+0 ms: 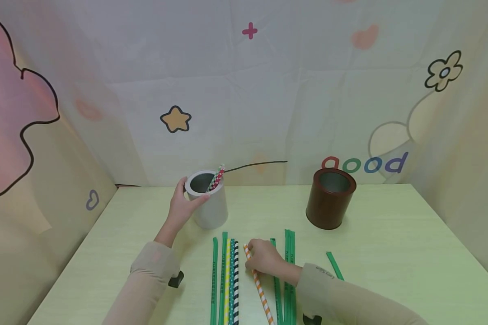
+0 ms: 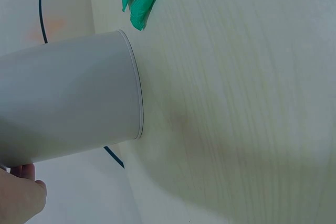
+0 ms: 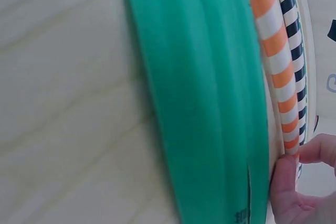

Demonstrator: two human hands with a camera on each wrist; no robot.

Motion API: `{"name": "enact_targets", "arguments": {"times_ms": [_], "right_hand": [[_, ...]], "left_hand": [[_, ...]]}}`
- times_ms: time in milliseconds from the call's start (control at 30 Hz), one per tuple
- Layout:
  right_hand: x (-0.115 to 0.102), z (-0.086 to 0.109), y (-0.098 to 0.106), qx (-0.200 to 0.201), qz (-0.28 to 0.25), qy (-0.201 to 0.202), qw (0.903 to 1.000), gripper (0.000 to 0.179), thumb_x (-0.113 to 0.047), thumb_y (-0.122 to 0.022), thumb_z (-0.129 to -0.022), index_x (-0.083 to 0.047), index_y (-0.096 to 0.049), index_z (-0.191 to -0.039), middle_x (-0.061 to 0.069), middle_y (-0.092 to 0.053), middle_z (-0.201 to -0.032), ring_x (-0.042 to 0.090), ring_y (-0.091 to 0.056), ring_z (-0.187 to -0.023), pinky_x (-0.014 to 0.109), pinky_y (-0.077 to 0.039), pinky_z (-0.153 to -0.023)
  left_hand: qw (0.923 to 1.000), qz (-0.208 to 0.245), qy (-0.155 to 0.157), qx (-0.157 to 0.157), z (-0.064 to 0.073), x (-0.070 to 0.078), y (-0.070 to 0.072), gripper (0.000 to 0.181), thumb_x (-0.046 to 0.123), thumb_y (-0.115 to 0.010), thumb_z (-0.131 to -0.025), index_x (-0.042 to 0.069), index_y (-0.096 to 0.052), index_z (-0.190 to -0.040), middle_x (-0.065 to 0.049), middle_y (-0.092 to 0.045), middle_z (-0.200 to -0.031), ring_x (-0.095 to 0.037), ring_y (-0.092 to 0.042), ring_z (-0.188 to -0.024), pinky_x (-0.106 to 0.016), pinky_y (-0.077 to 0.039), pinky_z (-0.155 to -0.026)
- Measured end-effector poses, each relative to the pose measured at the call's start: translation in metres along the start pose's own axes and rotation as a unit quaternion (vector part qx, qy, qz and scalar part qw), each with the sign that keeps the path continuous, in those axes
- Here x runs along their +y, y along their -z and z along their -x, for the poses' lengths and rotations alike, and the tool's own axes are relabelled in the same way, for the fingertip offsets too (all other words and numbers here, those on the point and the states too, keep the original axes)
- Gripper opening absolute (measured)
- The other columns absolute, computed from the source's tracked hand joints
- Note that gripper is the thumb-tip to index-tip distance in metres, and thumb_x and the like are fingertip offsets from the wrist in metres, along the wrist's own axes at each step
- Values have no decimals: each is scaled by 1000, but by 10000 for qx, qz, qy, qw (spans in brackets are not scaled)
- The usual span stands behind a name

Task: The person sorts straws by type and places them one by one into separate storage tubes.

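my left hand (image 1: 181,206) is curled around the white cup (image 1: 208,201), and my right hand (image 1: 267,260) pinches the orange striped straw (image 1: 258,285) on the table (image 1: 390,253). i think the straw could slip, because the pinch is only near its end.

The left hand (image 1: 183,205) reached to the far left, fingers and thumb curled as in a grip, forearm angled up from the near edge. The right hand (image 1: 268,259) lay low, nearer and right, fingertips (image 3: 294,182) seemingly pinching, sleeve trailing right.

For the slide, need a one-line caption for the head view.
Left hand grips white can holding straws; right hand pinches orange-striped straw on table.
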State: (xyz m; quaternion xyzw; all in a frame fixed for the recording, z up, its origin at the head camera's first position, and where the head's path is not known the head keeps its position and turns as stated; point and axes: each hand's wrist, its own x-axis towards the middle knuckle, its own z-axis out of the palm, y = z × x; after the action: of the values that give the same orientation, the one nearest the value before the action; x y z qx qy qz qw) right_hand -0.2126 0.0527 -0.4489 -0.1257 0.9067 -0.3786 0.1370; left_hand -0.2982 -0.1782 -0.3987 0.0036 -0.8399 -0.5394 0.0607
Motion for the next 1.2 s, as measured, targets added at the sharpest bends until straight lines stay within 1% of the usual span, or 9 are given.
{"name": "enact_targets", "arguments": {"times_ms": [133,233,300,400,500,733,900,1033,1200], "right_hand": [[2,-1,2,13,-232,-64,9997,38,-1,-63,-71,5,-52,-106,5,-56,-62,9,-47,-38,19,-40,-35],[1,-3,6,0,-630,-50,9980,36,-1,-61,-72,5,-51,-106,6,-56,-61,10,-47,-38,20,-41,-36],[-3,-5,11,-2,-914,0,9958,34,-1,-59,-73,5,-51,-106,6,-54,-60,10,-48,-38,21,-44,-38],[-13,-9,20,8,-1270,26,9919,31,-2,-58,-75,3,-50,-105,6,-51,-61,11,-50,-39,26,-49,-42],[-26,-12,32,46,-1590,5,9873,29,-2,-57,-76,1,-49,-104,6,-50,-64,12,-50,-41,28,-51,-45],[-54,-21,62,342,-1997,67,9792,28,0,-55,-77,-3,-47,-104,7,-53,-69,14,-52,-47,28,-52,-48],[-70,-26,80,422,-2273,202,9727,31,1,-52,-79,-4,-45,-109,8,-51,-73,15,-55,-52,31,-54,-54],[-81,-30,93,492,-2540,385,9652,34,1,-50,-79,-2,-42,-112,7,-49,-77,14,-57,-55,32,-55,-58],[-94,-36,107,723,-3060,506,9479,35,2,-49,-81,-2,-38,-113,6,-46,-80,14,-57,-59,31,-54,-58]], "left_hand": [[10000,1,-14,5,0,0,0,97,48,-67,-71,13,-11,-142,-9,-22,-146,-24,-18,-135,-50,-16,-108],[10000,-1,-7,13,-1,-1,0,97,47,-67,-71,13,-11,-142,-8,-21,-146,-24,-18,-135,-50,-16,-108],[10000,2,2,28,-1,-1,0,97,47,-67,-71,14,-10,-142,-8,-21,-146,-24,-18,-135,-50,-16,-108],[10000,8,21,38,-1,-2,0,97,47,-67,-71,14,-10,-142,-8,-21,-146,-24,-18,-135,-50,-16,-108],[10000,21,31,21,-2,-2,-1,97,48,-67,-71,14,-10,-142,-8,-21,-146,-23,-18,-135,-50,-16,-108],[10000,53,3,9,-2,-3,-1,97,47,-67,-71,12,-11,-142,-8,-21,-146,-24,-18,-135,-50,-17,-108],[10000,52,-6,14,-1,-2,0,96,46,-67,-71,12,-11,-142,-8,-21,-146,-24,-18,-135,-50,-16,-108],[10000,12,21,28,-2,-2,-1,96,46,-67,-72,14,-11,-142,-8,-21,-146,-24,-18,-135,-50,-17,-108],[10000,8,48,41,-2,-2,-1,95,45,-67,-72,14,-11,-142,-8,-21,-146,-23,-18,-135,-49,-16,-108]]}}
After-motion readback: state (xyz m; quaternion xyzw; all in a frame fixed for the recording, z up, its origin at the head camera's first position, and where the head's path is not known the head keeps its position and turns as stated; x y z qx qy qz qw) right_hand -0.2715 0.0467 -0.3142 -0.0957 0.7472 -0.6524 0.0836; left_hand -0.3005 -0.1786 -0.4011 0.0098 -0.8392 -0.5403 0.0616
